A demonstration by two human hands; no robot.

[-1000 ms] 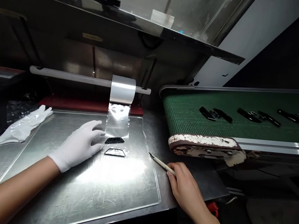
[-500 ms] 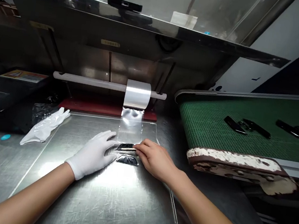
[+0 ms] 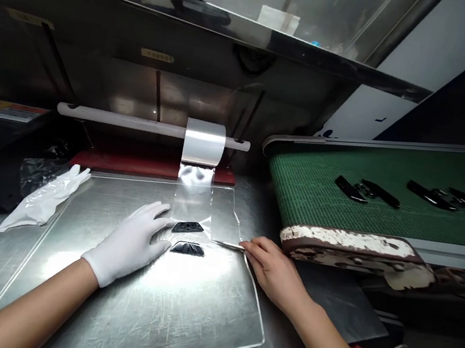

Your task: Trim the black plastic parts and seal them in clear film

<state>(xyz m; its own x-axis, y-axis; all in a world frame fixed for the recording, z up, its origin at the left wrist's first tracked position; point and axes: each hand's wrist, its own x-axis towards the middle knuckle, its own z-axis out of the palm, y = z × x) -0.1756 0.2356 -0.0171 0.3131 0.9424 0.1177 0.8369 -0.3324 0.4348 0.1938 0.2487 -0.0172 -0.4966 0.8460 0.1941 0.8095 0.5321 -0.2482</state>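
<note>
Your left hand, in a white glove, lies flat with open fingers on the clear film strip, holding nothing. Just beyond its fingertips sit two small black parts under the film. Your right hand is closed around a thin knife, whose blade points toward the parts, near them but apart, at the film's edge.

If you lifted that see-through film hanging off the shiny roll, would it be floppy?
Probably floppy: the clear plastic film drapes from its roll and wrinkles near the top. It looks thin, so likely light and clingy.
</note>
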